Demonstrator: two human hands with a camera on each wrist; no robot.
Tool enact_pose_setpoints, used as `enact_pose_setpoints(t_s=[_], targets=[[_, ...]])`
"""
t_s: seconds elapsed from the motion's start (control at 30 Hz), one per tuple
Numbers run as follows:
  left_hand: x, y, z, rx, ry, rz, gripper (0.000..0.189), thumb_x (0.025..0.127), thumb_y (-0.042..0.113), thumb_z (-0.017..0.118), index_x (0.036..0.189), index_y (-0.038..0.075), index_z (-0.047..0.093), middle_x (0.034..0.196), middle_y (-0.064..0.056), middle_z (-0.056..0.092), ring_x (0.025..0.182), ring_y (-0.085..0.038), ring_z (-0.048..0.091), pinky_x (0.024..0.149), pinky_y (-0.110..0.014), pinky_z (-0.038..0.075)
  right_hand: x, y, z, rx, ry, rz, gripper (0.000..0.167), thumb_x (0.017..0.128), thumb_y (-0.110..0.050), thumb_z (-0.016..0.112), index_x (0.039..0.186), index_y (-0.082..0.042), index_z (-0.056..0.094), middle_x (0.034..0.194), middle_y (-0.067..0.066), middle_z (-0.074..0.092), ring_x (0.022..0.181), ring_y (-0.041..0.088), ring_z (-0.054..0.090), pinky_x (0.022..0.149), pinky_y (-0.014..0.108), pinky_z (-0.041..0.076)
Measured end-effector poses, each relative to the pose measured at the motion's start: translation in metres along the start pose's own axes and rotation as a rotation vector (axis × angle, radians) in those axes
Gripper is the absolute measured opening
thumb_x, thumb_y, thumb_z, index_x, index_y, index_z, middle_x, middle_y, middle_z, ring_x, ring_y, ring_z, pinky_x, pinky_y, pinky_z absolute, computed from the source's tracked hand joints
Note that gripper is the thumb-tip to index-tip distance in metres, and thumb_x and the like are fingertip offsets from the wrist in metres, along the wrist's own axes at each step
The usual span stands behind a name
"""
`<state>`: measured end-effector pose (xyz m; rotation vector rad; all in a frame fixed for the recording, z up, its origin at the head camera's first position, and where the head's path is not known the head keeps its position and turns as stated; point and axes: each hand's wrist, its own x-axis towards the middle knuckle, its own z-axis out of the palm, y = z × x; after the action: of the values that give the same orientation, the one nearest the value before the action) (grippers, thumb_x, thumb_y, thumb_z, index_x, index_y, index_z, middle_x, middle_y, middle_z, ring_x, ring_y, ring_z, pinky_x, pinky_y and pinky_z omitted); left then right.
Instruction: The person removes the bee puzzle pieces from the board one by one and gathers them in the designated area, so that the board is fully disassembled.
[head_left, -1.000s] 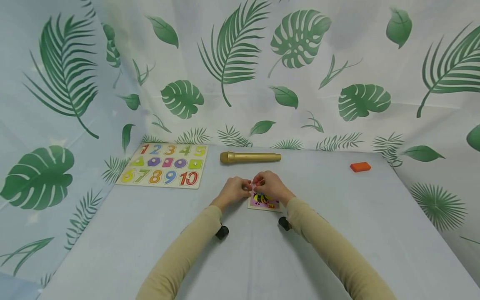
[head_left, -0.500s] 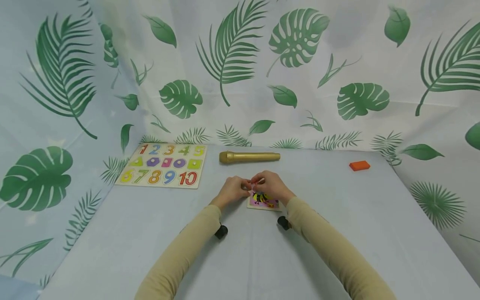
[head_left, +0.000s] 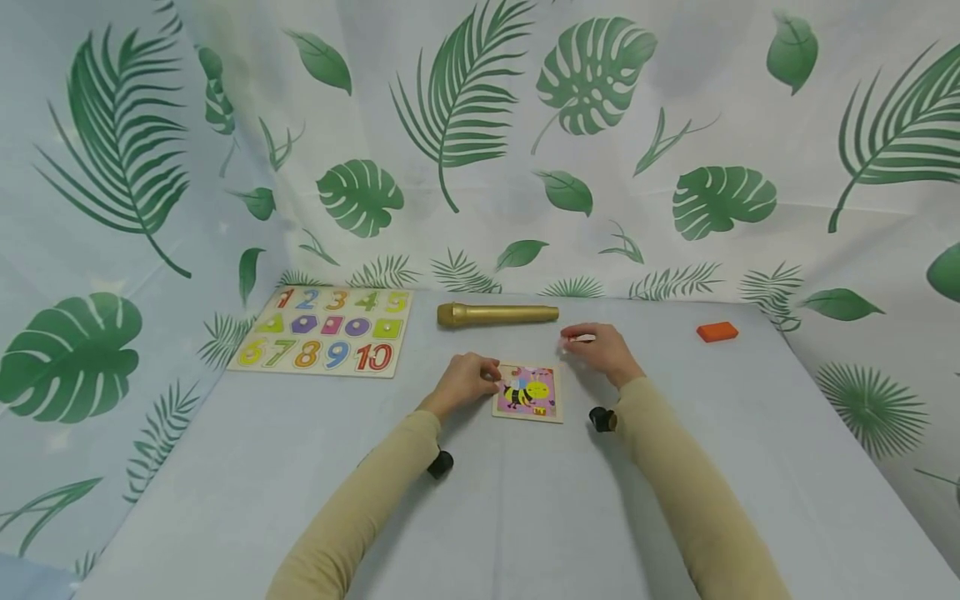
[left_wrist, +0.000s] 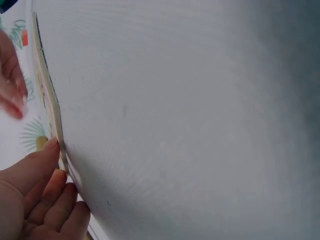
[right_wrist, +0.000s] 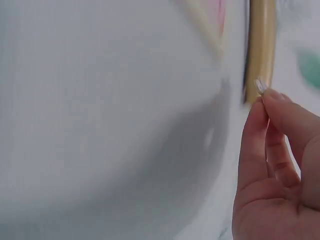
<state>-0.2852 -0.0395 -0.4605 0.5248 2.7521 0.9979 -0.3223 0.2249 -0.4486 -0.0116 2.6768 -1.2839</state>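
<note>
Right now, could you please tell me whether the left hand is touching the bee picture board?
Touching: in the left wrist view, the left hand has its thumb tip on the edge of the bee picture board.

- Bee picture puzzle board (head_left: 528, 395): square, pale wooden border, pink-purple ground, yellow-and-black bee. Lies face up on the worktop (head_left: 525, 508); left side gripped near the far corner by the fingers of the left hand (head_left: 463, 382).
- Small pale piece (right_wrist: 260, 86): mostly hidden, pinched above the worktop by the right hand (head_left: 600, 350), right of the board.
</note>
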Motion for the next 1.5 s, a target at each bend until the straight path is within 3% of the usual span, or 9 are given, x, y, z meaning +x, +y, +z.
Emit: enact_pose_setpoints(t_s=[0.17,0.33,0.6,0.9,1.5], targets=[[-0.003,0.001,-0.002,0.0,0.001,0.005,0.017,0.083,0.008,0.076,0.099,0.003,0.075,0.128,-0.008,0.064,0.123,-0.027,0.056,0.105,-0.038,0.042,0.0,0.024,-0.025,-0.036,0.016,0.053,0.037,0.096,-0.026,0.063,0.127,-0.006,0.063,0.138,0.018,0.051,0.111,0.032,0.048,0.092,0.043,0.045],[-0.006,0.001,-0.002,-0.01,-0.004,0.0,0.017,0.084,0.008,0.076,0.099,0.003,0.074,0.128,-0.008,0.064,0.123,-0.027,0.056,0.105,-0.039,0.042,0.003,0.033,-0.035,-0.045,-0.022,0.094,0.038,0.097,-0.026,0.062,0.13,-0.006,0.062,0.14,0.018,0.049,0.109,0.031,0.05,0.092,0.043,0.047],[-0.005,0.0,-0.002,-0.017,-0.004,-0.009,0.017,0.084,0.008,0.076,0.101,0.003,0.074,0.129,-0.007,0.064,0.123,-0.026,0.056,0.104,-0.039,0.043,0.009,0.031,-0.031,-0.041,-0.073,0.085,0.038,0.096,-0.022,0.062,0.131,-0.007,0.06,0.136,0.018,0.051,0.112,0.032,0.05,0.098,0.047,0.044],[-0.005,0.001,-0.002,-0.027,-0.008,-0.01,0.017,0.085,0.008,0.075,0.101,0.003,0.074,0.13,-0.008,0.063,0.124,-0.027,0.055,0.105,-0.039,0.042,0.007,0.023,-0.021,-0.178,-0.003,0.019,0.032,0.097,-0.015,0.06,0.125,0.0,0.062,0.126,0.023,0.059,0.112,0.036,0.055,0.096,0.047,0.046],[-0.003,0.001,0.0,-0.025,-0.002,-0.012,0.017,0.085,0.008,0.075,0.101,0.004,0.074,0.13,-0.006,0.064,0.123,-0.026,0.056,0.102,-0.039,0.044,0.009,0.024,-0.022,-0.211,-0.007,0.042,0.03,0.098,-0.016,0.06,0.123,0.0,0.062,0.12,0.021,0.061,0.107,0.033,0.055,0.097,0.048,0.046]])
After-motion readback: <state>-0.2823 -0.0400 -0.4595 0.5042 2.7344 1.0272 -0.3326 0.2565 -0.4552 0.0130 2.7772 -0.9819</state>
